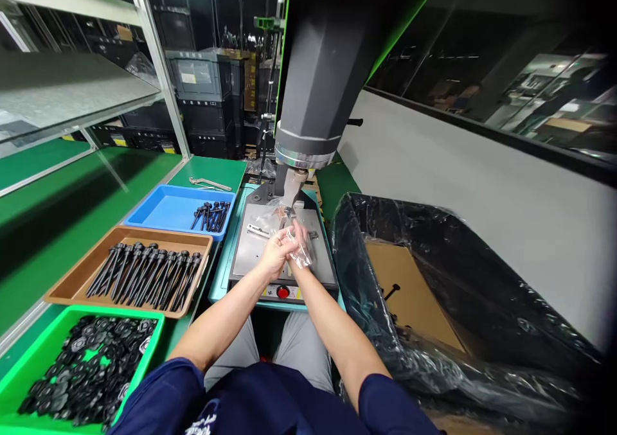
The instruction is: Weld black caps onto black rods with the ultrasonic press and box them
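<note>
In front of the machine head, my two hands meet over the metal plate (243, 261) of the press. My left hand (274, 253) is closed, thumb and fingers pinching crinkled clear plastic film (302, 255). This film covers part of my right hand (299, 234) and its wrist; whether it is a thin glove or a bag I cannot tell. The right fingers point forward, stretched out and partly hidden behind the left ones. Just beyond them is the machine's grey tool head (292, 187). A red button (283, 292) sits on the front panel below my wrists.
At left stand a blue tray (159, 207) and a brown tray (126, 232) with black bolt-like parts, and a green tray (157, 332) of black round pieces. A wrench (212, 183) lies behind. At right is a black-lined box (347, 248) with cardboard (409, 293).
</note>
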